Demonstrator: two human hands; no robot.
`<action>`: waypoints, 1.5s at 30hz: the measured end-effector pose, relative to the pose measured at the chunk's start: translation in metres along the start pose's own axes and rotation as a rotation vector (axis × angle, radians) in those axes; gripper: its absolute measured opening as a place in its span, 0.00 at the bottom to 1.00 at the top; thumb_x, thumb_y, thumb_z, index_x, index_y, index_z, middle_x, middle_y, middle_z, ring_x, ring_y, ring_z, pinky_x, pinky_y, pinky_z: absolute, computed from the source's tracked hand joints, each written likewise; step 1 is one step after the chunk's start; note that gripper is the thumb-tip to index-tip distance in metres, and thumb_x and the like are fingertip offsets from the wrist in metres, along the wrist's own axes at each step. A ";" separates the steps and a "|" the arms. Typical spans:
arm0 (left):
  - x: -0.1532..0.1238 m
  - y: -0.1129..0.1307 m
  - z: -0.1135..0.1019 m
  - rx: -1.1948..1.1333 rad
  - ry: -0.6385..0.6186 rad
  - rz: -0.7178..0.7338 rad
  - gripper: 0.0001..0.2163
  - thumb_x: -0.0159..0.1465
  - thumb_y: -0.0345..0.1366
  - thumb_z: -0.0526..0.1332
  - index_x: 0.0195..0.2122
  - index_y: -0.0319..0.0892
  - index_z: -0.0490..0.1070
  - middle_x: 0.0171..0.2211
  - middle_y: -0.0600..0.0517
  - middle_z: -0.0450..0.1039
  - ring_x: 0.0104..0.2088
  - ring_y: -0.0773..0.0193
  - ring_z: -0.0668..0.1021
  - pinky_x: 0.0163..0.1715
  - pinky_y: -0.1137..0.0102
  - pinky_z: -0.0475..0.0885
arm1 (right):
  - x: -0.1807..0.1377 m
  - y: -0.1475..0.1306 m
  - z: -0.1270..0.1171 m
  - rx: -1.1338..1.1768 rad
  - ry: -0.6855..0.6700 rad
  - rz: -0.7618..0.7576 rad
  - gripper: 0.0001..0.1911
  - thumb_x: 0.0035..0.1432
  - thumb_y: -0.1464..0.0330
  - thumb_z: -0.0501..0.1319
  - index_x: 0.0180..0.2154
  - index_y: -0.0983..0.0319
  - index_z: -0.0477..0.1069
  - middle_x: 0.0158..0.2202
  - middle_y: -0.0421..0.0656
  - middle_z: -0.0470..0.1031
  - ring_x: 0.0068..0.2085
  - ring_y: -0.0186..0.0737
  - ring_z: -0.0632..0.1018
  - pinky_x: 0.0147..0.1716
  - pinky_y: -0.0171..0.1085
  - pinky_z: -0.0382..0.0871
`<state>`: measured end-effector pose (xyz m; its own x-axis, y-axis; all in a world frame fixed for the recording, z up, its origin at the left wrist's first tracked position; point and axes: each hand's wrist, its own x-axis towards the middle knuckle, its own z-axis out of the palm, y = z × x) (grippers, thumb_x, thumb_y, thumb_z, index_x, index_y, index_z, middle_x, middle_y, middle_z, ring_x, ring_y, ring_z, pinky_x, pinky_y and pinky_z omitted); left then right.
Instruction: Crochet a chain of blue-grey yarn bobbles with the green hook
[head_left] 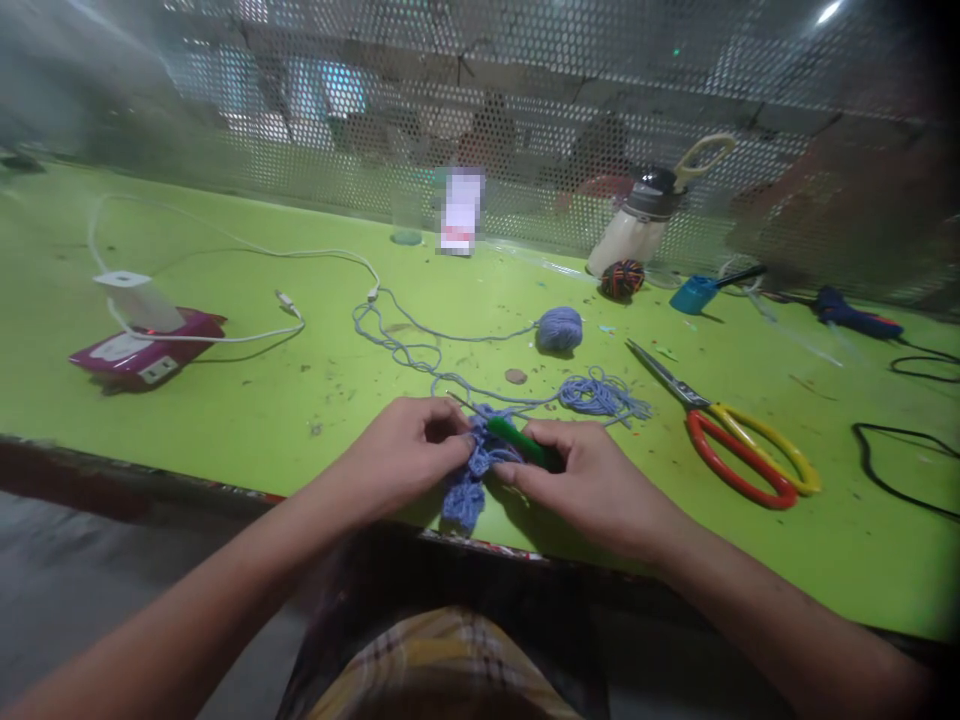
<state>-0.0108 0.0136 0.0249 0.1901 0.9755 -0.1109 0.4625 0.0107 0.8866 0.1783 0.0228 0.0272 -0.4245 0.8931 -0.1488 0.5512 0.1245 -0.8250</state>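
Perforated metal sheeting (465, 90) backs a lime-green tabletop (315, 330). At the table's front edge, between the two hands, is a blue-violet crocheted piece (463, 502). Left hand (409, 440): thumb and forefinger are closed on the upper part of the piece. Right hand (589, 468): fingers and thumb are closed around the green handle of a crochet hook (511, 438); its metal shaft points toward the left hand. Beyond the hands, I see a matching yarn ball (560, 329) and, nearer, a loose yarn tangle (600, 396). Scissors (688, 398) with red and yellow handles lie to the right, blades parted slightly or closed; I cannot tell. A magenta power strip (150, 352) sits at left.
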 end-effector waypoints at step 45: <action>0.003 -0.017 -0.018 -0.157 -0.185 -0.004 0.06 0.60 0.33 0.61 0.38 0.37 0.72 0.28 0.52 0.74 0.29 0.65 0.76 0.31 0.70 0.71 | 0.022 0.000 0.003 -0.051 0.068 -0.143 0.02 0.53 0.73 0.64 0.28 0.65 0.73 0.20 0.35 0.64 0.24 0.30 0.64 0.24 0.32 0.56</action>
<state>-0.0335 0.0201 0.0172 0.3503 0.9188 -0.1820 0.3257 0.0626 0.9434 0.1664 0.0408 0.0222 -0.4524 0.8918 0.0070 0.5248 0.2725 -0.8064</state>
